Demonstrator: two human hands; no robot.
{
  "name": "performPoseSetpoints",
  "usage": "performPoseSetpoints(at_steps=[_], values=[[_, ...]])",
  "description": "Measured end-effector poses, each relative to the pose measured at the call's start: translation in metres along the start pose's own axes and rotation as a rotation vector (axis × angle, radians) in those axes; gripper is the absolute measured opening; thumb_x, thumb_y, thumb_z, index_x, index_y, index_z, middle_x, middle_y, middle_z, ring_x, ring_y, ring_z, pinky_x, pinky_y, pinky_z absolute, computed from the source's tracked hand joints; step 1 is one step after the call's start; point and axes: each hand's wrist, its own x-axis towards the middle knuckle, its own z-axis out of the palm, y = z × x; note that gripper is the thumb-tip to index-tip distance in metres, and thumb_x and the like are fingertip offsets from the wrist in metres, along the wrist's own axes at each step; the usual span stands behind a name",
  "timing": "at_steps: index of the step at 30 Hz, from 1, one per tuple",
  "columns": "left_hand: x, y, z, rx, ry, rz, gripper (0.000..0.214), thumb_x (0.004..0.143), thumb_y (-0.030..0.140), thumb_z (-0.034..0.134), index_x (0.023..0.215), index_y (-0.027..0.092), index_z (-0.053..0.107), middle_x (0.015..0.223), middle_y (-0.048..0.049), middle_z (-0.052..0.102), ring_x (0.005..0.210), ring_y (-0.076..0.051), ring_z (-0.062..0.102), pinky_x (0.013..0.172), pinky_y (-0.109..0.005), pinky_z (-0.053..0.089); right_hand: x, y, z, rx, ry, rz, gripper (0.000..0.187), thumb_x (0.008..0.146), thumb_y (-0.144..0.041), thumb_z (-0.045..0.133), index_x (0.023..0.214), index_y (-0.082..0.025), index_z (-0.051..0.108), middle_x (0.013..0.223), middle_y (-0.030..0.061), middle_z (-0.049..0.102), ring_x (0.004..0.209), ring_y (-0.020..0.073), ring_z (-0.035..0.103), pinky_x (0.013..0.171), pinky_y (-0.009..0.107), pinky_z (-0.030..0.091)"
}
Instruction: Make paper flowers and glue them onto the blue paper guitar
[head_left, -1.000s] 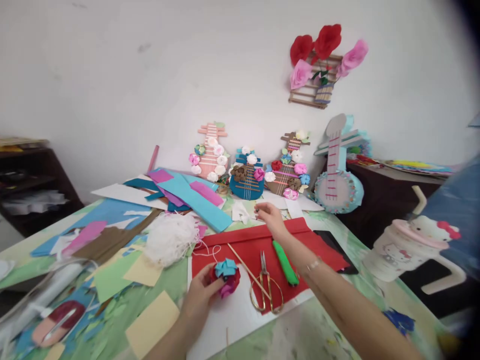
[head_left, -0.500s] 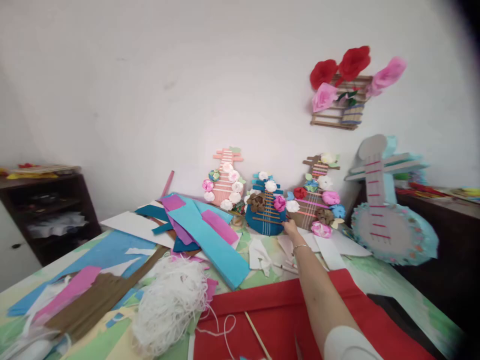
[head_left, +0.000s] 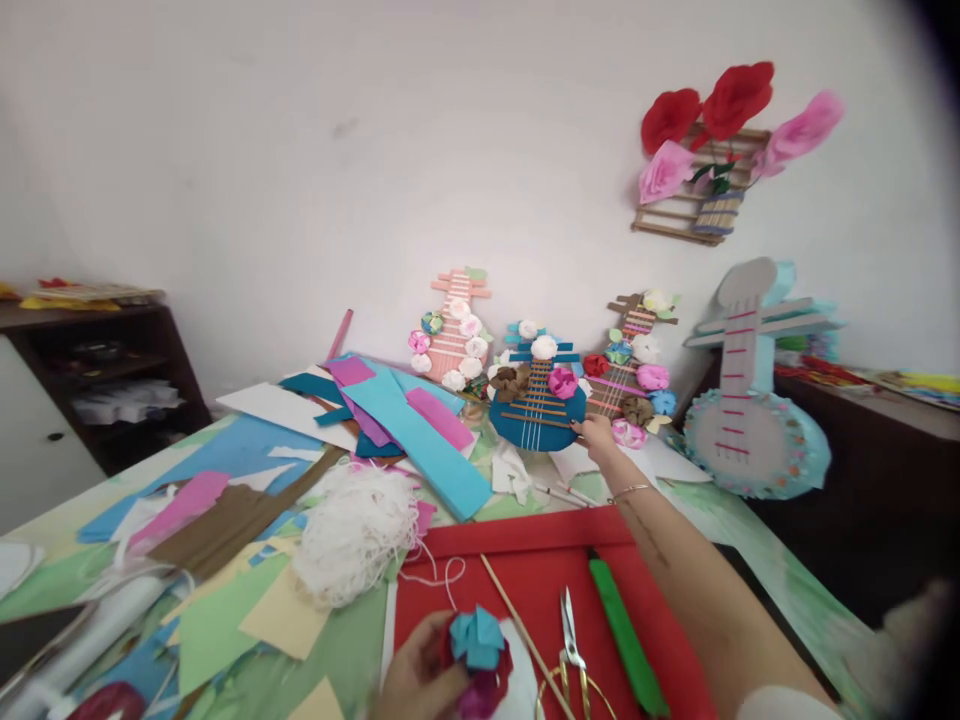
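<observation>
My right hand (head_left: 594, 436) is closed on the lower right edge of a blue paper lute (head_left: 506, 424), decorated with brown, white and magenta paper flowers and white strings. At the bottom of the view, my left hand (head_left: 420, 668) holds a cluster of crumpled paper flowers (head_left: 478, 638) in blue, red and magenta. Gold-handled scissors (head_left: 571, 640), a green cutter (head_left: 624, 632) and a thin wooden stick (head_left: 517, 620) lie on red paper (head_left: 517, 545) between my arms.
A pink lute (head_left: 446, 350) and a brown lute (head_left: 600, 398) lean at the wall. A large grey lute (head_left: 739, 435) stands right. White yarn (head_left: 356, 535), blue strips (head_left: 420, 440) and paper scraps cover the table's left side. A glue gun (head_left: 112, 625) lies lower left.
The blue lute has come closer to me in my right hand. My left hand with the paper flowers has entered the view. The camera has tipped downward, showing the scissors and cutter.
</observation>
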Motion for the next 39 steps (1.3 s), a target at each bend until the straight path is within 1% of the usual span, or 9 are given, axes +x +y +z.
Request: performPoseSetpoints(at_steps=[1,3,5,8,10,15,25,35,39], values=[[-0.002,0.002,0.001,-0.012,0.018,0.017,0.059,0.035,0.032,0.093,0.084,0.016,0.065,0.079,-0.0066,0.070,0.071,-0.021,0.066,0.069,-0.031,0.051,-0.014,-0.001,-0.008,0.018,-0.001,-0.020,0.027,0.088,-0.031,0.060,0.109,-0.014,0.060,0.107,0.0070,0.063,0.091,0.0175,0.062,0.078,0.037,0.054],[-0.006,0.007,0.003,0.011,0.051,0.049,0.058,0.039,0.031,0.091,0.087,0.016,0.064,0.080,-0.0057,0.070,0.071,-0.019,0.065,0.065,-0.027,0.050,-0.046,0.002,-0.022,0.060,-0.007,-0.065,0.017,0.072,-0.020,0.073,0.084,-0.012,0.064,0.082,0.0056,0.067,0.074,0.0169,0.062,0.067,0.033,0.053],[-0.008,0.013,0.003,0.097,0.034,0.114,0.052,0.040,0.027,0.090,0.083,0.015,0.063,0.077,-0.0042,0.070,0.070,-0.018,0.064,0.065,-0.025,0.049,-0.081,0.012,-0.035,0.102,-0.024,-0.099,0.020,0.058,-0.016,0.076,0.071,-0.014,0.061,0.066,0.0014,0.064,0.064,0.0159,0.059,0.060,0.031,0.051],[-0.013,0.020,0.006,0.253,-0.027,0.184,0.046,0.044,0.023,0.086,0.082,0.015,0.062,0.071,-0.0016,0.067,0.069,-0.017,0.063,0.064,-0.025,0.048,-0.135,0.035,-0.049,0.156,-0.057,-0.125,0.027,0.050,-0.018,0.075,0.072,-0.016,0.061,0.066,-0.0001,0.065,0.062,0.0155,0.059,0.057,0.029,0.049],[-0.018,0.024,0.012,0.335,-0.075,0.208,0.038,0.053,0.023,0.081,0.084,0.015,0.061,0.074,-0.0011,0.067,0.070,-0.016,0.062,0.066,-0.025,0.048,-0.167,0.049,-0.053,0.190,-0.072,-0.125,0.031,0.049,-0.022,0.075,0.076,-0.017,0.061,0.072,0.0009,0.066,0.063,0.0154,0.059,0.056,0.029,0.049],[-0.020,0.028,0.030,0.426,-0.125,0.285,0.033,0.058,0.022,0.076,0.086,0.015,0.061,0.081,-0.0022,0.068,0.076,-0.016,0.063,0.072,-0.026,0.049,-0.218,0.068,-0.044,0.262,-0.082,-0.114,0.033,0.051,-0.026,0.075,0.077,-0.018,0.058,0.078,0.0010,0.066,0.066,0.0142,0.059,0.058,0.028,0.049],[0.017,0.032,0.062,0.537,-0.150,0.467,0.031,0.061,0.023,0.071,0.089,0.014,0.062,0.085,-0.0025,0.066,0.078,-0.017,0.063,0.076,-0.030,0.050,-0.257,0.091,0.003,0.386,-0.147,-0.134,0.025,0.057,-0.021,0.071,0.075,-0.018,0.053,0.071,-0.0024,0.061,0.064,0.0118,0.056,0.059,0.024,0.047],[0.028,0.033,0.065,0.586,-0.139,0.477,0.035,0.062,0.024,0.069,0.093,0.015,0.056,0.086,-0.0054,0.069,0.081,-0.019,0.065,0.072,-0.029,0.051,-0.260,0.098,0.012,0.351,-0.130,-0.229,0.024,0.064,-0.021,0.068,0.084,-0.017,0.055,0.080,-0.0001,0.063,0.072,0.0133,0.057,0.065,0.025,0.047],[0.035,0.029,0.065,0.623,-0.131,0.490,0.032,0.064,0.023,0.070,0.092,0.014,0.060,0.087,-0.0069,0.071,0.082,-0.019,0.066,0.075,-0.029,0.051,-0.262,0.103,0.012,0.363,-0.125,-0.261,0.022,0.065,-0.020,0.068,0.082,-0.018,0.055,0.079,-0.0013,0.062,0.072,0.0129,0.056,0.067,0.025,0.046]])
